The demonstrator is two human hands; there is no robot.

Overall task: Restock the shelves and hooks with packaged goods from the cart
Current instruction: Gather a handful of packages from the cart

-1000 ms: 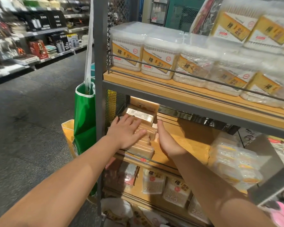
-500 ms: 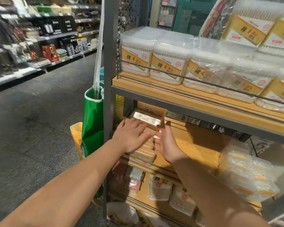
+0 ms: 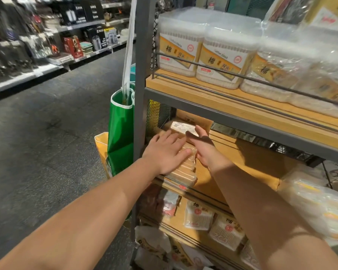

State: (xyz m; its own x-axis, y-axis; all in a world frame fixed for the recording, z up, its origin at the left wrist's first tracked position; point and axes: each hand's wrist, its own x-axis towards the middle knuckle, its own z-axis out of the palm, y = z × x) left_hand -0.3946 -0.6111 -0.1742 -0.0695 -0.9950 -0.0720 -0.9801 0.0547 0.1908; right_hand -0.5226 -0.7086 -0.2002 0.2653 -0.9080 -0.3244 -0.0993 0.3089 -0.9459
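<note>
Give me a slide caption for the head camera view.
Left hand and right hand square up a stack of flat packs on the middle shelf.

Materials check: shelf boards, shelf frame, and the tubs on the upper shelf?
Shelf boards: look like light wood or wood-look laminate, matte, with visible grain lines. Shelf frame: likely metal, flat grey painted finish, thin square post and wire rail. Tubs: clear, frosty plastic, contents showing through, with paper-like printed labels.
</note>
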